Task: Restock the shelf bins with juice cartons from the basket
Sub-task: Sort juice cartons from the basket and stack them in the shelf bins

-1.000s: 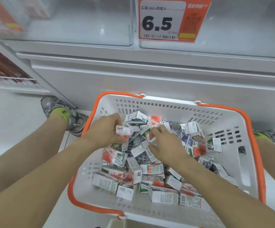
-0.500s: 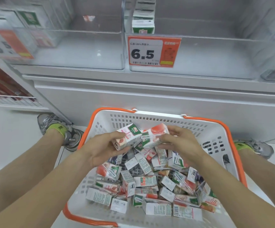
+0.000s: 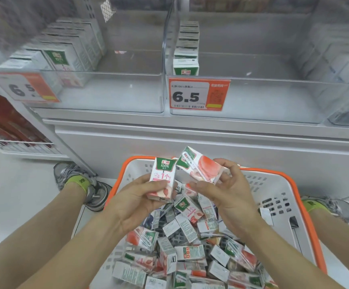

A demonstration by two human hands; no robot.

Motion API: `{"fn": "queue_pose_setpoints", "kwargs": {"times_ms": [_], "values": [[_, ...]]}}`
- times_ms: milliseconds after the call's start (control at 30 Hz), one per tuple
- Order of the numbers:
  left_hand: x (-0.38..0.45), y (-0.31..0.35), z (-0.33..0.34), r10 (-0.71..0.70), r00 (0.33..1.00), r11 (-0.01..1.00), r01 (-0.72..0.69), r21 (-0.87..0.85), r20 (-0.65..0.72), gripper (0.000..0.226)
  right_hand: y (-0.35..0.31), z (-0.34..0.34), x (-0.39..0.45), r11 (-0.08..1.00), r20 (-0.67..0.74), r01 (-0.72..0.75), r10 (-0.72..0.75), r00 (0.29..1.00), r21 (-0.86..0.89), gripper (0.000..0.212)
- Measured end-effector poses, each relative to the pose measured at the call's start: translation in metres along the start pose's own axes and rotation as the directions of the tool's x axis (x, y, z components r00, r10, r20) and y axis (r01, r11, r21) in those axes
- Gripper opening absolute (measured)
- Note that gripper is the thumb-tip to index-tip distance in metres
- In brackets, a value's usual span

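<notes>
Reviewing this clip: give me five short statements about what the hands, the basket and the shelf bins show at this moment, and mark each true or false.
1. The left hand holds an upright carton. True.
2. The right hand holds nothing. False: it grips a tilted carton.
3. The basket has been emptied. False: many loose cartons still lie in it.
4. The bin behind the clear 6.5 price tag has a single row of cartons along its left side. True.
5. Both held cartons already rest on the shelf. False: they are above the basket.
</notes>
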State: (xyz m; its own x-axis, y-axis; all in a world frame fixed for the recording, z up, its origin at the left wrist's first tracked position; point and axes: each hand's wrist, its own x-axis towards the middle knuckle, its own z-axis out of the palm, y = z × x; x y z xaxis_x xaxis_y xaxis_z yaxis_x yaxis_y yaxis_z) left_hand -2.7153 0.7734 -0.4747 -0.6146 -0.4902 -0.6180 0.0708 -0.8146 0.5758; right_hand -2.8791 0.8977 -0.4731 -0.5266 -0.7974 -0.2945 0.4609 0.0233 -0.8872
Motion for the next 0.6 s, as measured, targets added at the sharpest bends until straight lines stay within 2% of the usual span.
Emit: {"fn": "queue_pose_setpoints", "kwargs": {"times_ms": [67, 167, 267, 333, 367, 400, 433, 500, 533, 600], "values": [[-0.002, -0.001, 0.003, -0.019, 1.0, 1.0, 0.019, -0.003, 0.02, 0.046, 0.0, 0.006, -0.005, 0.976, -0.022, 0.116, -0.122, 0.992, -0.183, 0.062], [-0.005, -0.001, 0.01, -0.036, 0.999, 0.997, 0.033, 0.064, 0.036, 0.051, 0.006, 0.012, -0.013, 0.903, 0.046, 0.285, -0.286, 0.957, -0.322, 0.059], [-0.006, -0.002, 0.014, -0.026, 0.999, 0.996, 0.022, 0.084, 0.042, 0.051, 0.015, 0.012, -0.013, 0.759, 0.223, 0.44, -0.38, 0.898, -0.48, 0.054], [-0.005, -0.004, 0.012, -0.021, 0.997, 0.993, 0.013, 0.119, 0.068, 0.066, 0.017, 0.011, -0.011, 0.599, 0.382, 0.561, -0.412, 0.828, -0.571, 0.043], [-0.004, -0.005, 0.011, -0.021, 0.998, 0.99, 0.012, 0.14, 0.067, 0.074, 0.018, 0.01, -0.01, 0.589, 0.424, 0.582, -0.399, 0.813, -0.56, 0.036], [-0.004, -0.005, 0.01, -0.024, 0.998, 0.989, 0.015, 0.149, 0.057, 0.078, 0.018, 0.009, -0.01, 0.65, 0.434, 0.562, -0.369, 0.822, -0.512, 0.031], [-0.003, -0.007, 0.008, -0.022, 0.999, 0.988, 0.014, 0.157, 0.044, 0.074, 0.015, 0.011, -0.011, 0.763, 0.415, 0.488, -0.316, 0.853, -0.423, 0.028], [-0.003, -0.007, 0.009, -0.022, 0.999, 0.988, 0.017, 0.154, 0.03, 0.057, 0.009, 0.014, -0.011, 0.925, 0.322, 0.281, -0.193, 0.927, -0.254, 0.029], [-0.004, -0.007, 0.01, -0.025, 0.999, 0.988, 0.02, 0.152, 0.03, 0.053, 0.005, 0.013, -0.009, 0.947, 0.251, 0.211, -0.149, 0.957, -0.243, 0.031], [-0.004, -0.005, 0.011, -0.033, 0.999, 0.984, 0.025, 0.177, 0.043, 0.06, -0.005, 0.01, -0.003, 0.916, 0.141, 0.132, -0.084, 0.986, -0.379, 0.035]]}}
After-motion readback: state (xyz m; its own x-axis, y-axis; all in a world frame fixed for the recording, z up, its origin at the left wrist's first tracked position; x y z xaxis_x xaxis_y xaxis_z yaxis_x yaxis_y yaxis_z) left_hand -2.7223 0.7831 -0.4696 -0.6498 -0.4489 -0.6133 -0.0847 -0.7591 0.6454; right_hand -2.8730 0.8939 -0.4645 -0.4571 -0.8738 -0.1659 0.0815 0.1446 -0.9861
